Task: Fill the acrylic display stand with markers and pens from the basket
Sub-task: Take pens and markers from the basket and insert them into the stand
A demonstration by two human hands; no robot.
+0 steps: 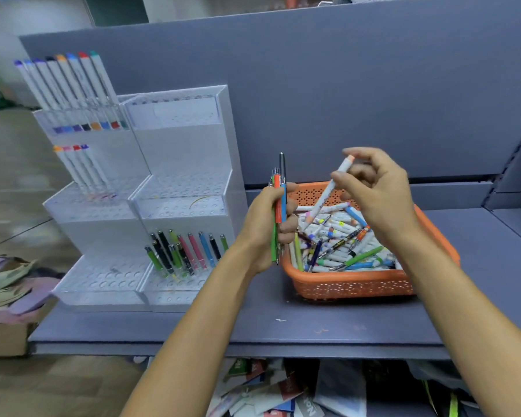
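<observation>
Acrylic display stand (pixel 190 145): it sits on the grey shelf (pixel 283 326) to my left, its back against the grey panel (pixel 343 85), and rises in stepped tiers of drilled holes.
Top left tier: a row of eight white markers (pixel 69 85) with coloured caps, all leaning left.
Middle left tier: four white markers (pixel 82 167), leaning the same way.
Bottom right tier: a cluster of pens (pixel 187 251) in green, black, pink and blue, tilted in their holes.
Basket (pixel 352 284): orange and perforated, on the shelf just right of the stand, heaped with mixed markers and pens.
My left hand (pixel 268 233): my fingers curl round a bundle of pens (pixel 278 206) held upright at the basket's left edge. I see orange, blue and green barrels, with one dark pen poking up highest.
My right hand (pixel 379 191): above the basket, I pinch a white marker with a peach cap (pixel 325 200) between thumb and fingertips. It slants down toward the heap, and I cannot tell if its lower end touches.
Under the shelf: loose printed packets (pixel 283 392).
Far left: a cardboard box (pixel 3 338), its contents blurred.
</observation>
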